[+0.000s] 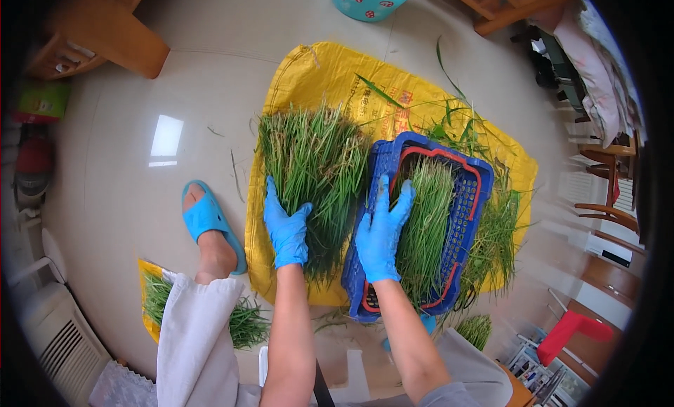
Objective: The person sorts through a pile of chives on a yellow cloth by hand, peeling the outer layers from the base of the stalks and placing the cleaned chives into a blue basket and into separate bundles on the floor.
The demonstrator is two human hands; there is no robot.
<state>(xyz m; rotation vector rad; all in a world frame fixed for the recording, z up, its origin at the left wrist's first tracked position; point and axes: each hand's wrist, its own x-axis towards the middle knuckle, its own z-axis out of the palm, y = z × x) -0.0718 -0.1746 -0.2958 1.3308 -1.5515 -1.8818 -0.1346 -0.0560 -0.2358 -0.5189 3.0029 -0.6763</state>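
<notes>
A yellow woven sack (331, 65) lies flat on the floor, with a thick pile of cut green stalks (316, 154) on its left part. My left hand (287, 223), in a blue glove, touches the pile's lower left edge, fingers spread. Beside the pile stands a blue plastic basket (482, 196) with red handles, tilted in view, holding a bundle of green stalks (426, 223). My right hand (384, 228), also gloved in blue, is over the basket's left side, thumb and fingers apart, against the bundle's left edge. Looser grass (489, 244) lies right of the basket.
More green stalks lie by my leg (247, 323) and at the lower right (475, 330). Scissor handles (466, 299) show beside the basket. A blue slipper (205, 215) is on my foot. Wooden furniture (131, 44), a turquoise bucket (368, 2) and a red stool (571, 333) stand around.
</notes>
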